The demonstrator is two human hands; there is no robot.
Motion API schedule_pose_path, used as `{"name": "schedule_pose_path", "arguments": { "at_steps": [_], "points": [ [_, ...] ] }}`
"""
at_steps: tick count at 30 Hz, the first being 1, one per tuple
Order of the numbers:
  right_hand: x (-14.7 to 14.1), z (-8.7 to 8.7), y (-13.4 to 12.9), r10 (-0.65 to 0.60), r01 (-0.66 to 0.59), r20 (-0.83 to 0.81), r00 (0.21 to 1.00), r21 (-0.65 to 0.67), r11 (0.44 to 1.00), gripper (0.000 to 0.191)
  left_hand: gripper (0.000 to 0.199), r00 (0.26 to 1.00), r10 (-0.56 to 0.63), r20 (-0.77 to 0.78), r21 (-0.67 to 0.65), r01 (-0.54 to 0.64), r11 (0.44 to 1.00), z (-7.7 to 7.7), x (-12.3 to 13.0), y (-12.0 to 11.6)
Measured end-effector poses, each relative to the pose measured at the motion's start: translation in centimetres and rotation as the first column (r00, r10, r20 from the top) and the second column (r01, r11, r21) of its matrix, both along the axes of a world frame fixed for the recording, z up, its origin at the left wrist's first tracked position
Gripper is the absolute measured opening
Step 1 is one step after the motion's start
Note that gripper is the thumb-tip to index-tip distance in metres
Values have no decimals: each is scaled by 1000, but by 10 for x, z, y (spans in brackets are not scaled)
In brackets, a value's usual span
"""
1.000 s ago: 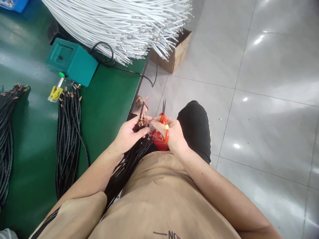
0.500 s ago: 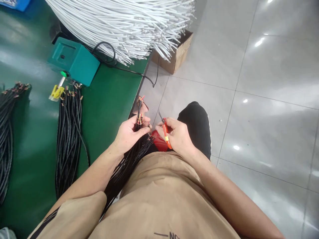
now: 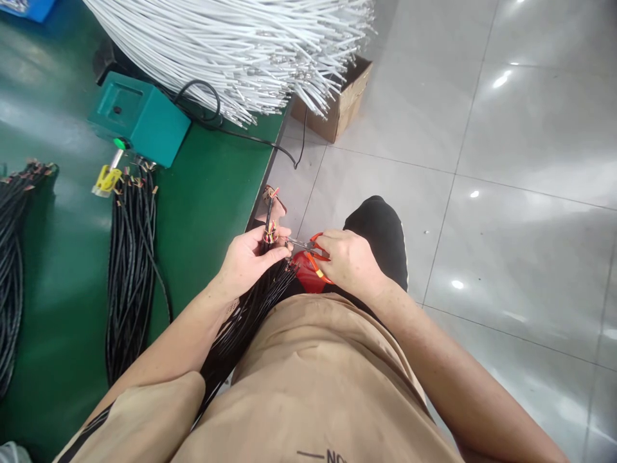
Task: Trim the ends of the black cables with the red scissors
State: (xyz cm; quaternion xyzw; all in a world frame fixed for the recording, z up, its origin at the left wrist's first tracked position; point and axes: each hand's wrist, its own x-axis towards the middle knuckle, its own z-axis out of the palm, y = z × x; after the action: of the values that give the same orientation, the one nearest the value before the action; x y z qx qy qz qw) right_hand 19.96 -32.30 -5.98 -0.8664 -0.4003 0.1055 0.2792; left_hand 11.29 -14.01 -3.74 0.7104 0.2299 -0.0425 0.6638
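My left hand [image 3: 248, 260] is closed around black cables [image 3: 268, 222] whose stripped ends show small coloured wires, beside the green table's edge. In my right hand [image 3: 349, 260] are orange-handled scissors or cutters [image 3: 315, 257], their metal tips pointing left and reaching the fingertips of my left hand. Whether the tips touch a wire is too small to tell. Below my left hand, a bundle of black cables [image 3: 255, 308] lies across my lap, its ends near a red surface [image 3: 308, 273].
On the green table [image 3: 202, 193] are a teal device [image 3: 139, 119], a yellow-tipped tool [image 3: 106, 179], two black cable bundles [image 3: 130, 283] [image 3: 12, 257] and a large stack of white cables [image 3: 231, 51]. A cardboard box [image 3: 349, 103] stands on the floor beyond the table edge.
The orange-handled tool has turned from pointing up to pointing left, and its tips have come to my left fingertips. My right hand has rotated with it; my left hand has hardly moved.
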Motion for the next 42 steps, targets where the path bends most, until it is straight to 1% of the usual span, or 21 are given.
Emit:
{"name": "schedule_pose_path", "arguments": {
  "at_steps": [4,8,15,18,22,24,28,31,36,40,42],
  "points": [
    [2,2,-2,40,-38,57,998,-42,998,10,36,1000,1,-16,-8,-1,1000,1,0,0],
    [2,4,-3,50,-41,106,993,-90,995,15,35,1000,-5,-20,-7,5,1000,1,0,0],
    [2,5,-5,55,-21,301,952,-114,993,27,35,1000,-15,-19,-30,14,999,-1,-1,1],
    [1,2,-5,18,4,285,958,-76,997,25,34,1000,-22,-5,-43,22,999,-2,0,1],
    [-2,-2,-3,-89,83,147,985,46,996,21,32,1000,-23,10,-62,24,998,-3,0,2],
    [-3,-3,-2,-87,77,127,988,81,994,19,32,1000,-19,6,-74,19,997,-3,1,2],
    [-4,-6,-2,-47,38,169,984,54,998,12,32,1000,-12,-16,-103,10,995,-2,1,1],
    [-4,-8,-2,-11,8,206,979,17,1000,13,34,999,-7,-37,-116,3,993,0,1,1],
    [-5,-8,-1,12,-2,275,961,-36,999,20,36,998,-10,-66,-122,2,993,2,1,0],
    [-6,-8,-1,1,4,354,935,-13,1000,28,34,998,-18,-57,-143,9,990,2,1,0],
    [-7,-9,-1,-22,16,361,932,20,1000,29,34,998,-22,-52,-144,14,989,2,1,1]
  ]
}}
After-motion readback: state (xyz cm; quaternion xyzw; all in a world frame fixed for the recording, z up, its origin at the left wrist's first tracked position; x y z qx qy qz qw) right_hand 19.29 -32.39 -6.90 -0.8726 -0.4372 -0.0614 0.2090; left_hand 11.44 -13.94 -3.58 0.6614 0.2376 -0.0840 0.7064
